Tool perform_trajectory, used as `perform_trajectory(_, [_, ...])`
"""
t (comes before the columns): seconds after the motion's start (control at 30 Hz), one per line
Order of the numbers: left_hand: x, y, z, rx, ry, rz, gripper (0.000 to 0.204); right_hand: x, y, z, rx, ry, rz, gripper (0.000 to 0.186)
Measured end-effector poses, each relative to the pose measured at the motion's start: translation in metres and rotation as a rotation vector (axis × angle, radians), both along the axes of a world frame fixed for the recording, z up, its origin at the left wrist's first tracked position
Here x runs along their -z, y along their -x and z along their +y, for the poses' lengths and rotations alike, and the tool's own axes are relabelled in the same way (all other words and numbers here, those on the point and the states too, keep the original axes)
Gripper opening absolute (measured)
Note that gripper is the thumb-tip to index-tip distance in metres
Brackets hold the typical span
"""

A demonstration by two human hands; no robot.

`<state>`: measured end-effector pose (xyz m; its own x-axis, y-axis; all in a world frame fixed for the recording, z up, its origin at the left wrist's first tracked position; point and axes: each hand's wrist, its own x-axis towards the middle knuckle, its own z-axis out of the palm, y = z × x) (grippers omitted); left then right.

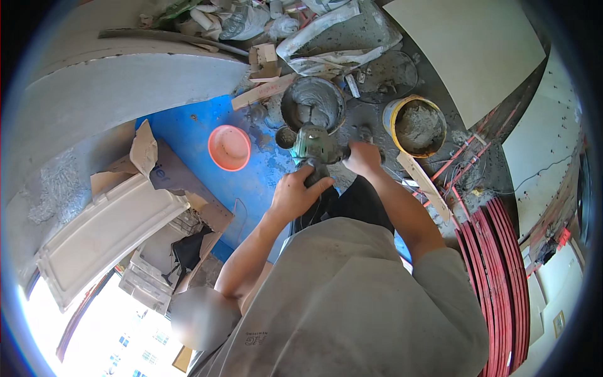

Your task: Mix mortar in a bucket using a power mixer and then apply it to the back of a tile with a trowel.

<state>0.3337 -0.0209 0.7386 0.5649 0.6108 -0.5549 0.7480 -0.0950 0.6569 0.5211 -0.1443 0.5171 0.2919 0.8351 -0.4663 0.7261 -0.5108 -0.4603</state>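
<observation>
Both my hands are on a green-and-dark handheld power mixer (316, 144). My left hand (295, 191) is wrapped round its rear grip, and my right hand (364, 159) is closed on the side handle. The mixer's shaft goes down into a dark bucket (342, 113) just beyond it. Wet grey mortar (308, 95) lies inside the bucket in swirled ridges; the mixing head itself is hidden in it. A small dark pot (286, 137) stands close to the bucket's near left side.
A pink basin (229, 147) sits on blue floor sheeting (188, 119) to the left. At right is a yellow-rimmed bucket (392, 125) of grey material, with a wooden board (424, 185) nearby. Red bars (496, 276) are stacked farther right; torn cardboard (179, 169) lies left.
</observation>
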Motion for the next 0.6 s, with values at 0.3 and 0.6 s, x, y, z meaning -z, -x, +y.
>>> perform_trajectory(0.3, [-0.119,-0.002,0.000,0.082,0.100,0.009,0.052,-0.124,-0.014,-0.035,-0.100,0.025,0.004,0.041])
perform_trajectory(0.6, [-0.146,-0.014,-0.023,0.070,0.127,0.058,0.049,-0.152,-0.023,-0.057,-0.159,0.052,0.091,0.040])
